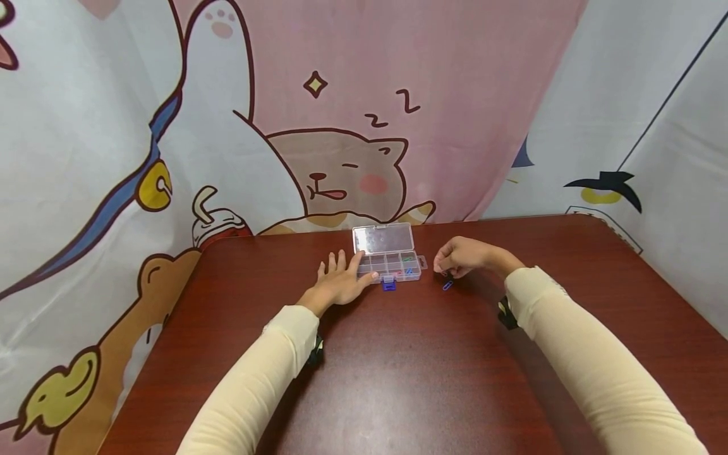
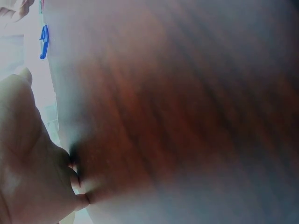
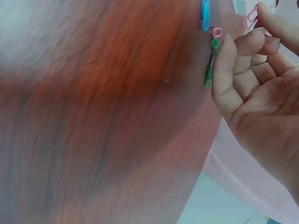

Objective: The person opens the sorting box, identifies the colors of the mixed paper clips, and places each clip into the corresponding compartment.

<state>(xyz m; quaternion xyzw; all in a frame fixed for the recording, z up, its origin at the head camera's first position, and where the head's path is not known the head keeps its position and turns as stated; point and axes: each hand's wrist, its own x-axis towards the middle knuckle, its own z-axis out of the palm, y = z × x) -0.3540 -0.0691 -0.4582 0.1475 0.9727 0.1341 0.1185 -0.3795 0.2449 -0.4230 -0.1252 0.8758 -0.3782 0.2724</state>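
A clear plastic compartment box (image 1: 382, 240) lies on the table with its lid raised at the back. Small pink, blue and green pieces sit in its right-hand compartments. My left hand (image 1: 338, 282) rests at the box's left end, fingers spread and straight, thumb along the front edge near the blue latch (image 1: 389, 284). To the right of the box, my right hand (image 1: 463, 254) pinches a pink paper clip (image 3: 251, 17) between thumb and fingertip. Just by that hand, a blue paper clip (image 3: 205, 16), a pink one (image 3: 217, 32) and a green one (image 3: 210, 70) lie on the wood.
The brown wooden table (image 1: 387, 379) carries the box and the clips. A curtain (image 1: 455, 95) printed with cartoon animals hangs behind it and along both sides. A clear hanging tab (image 1: 423, 262) sticks out from the box's right end.
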